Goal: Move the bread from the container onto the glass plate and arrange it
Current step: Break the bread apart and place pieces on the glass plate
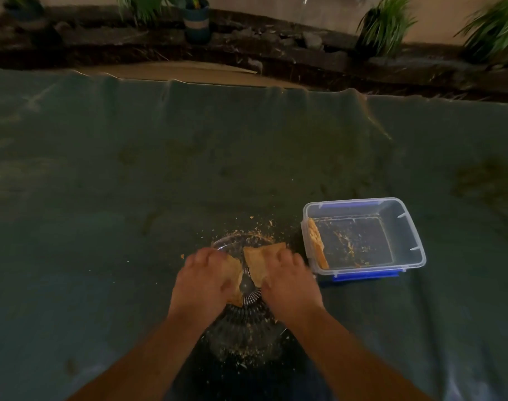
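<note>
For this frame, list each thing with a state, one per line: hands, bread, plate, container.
left hand: palm down, pressing a bread slice on the plate
right hand: palm down on the other slice
bread slices on plate: two, side by side, partly covered by the hands
glass plate: on the cloth, crumb-strewn
plastic container: open, no lid on
bread slice in container: one, leaning against the left wall

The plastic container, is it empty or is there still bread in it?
Not empty. The plastic container is open, and one bread slice leans on edge against its left wall, with crumbs on the bottom.

Head camera looks forward and down, close over the cloth (131, 169).
</note>
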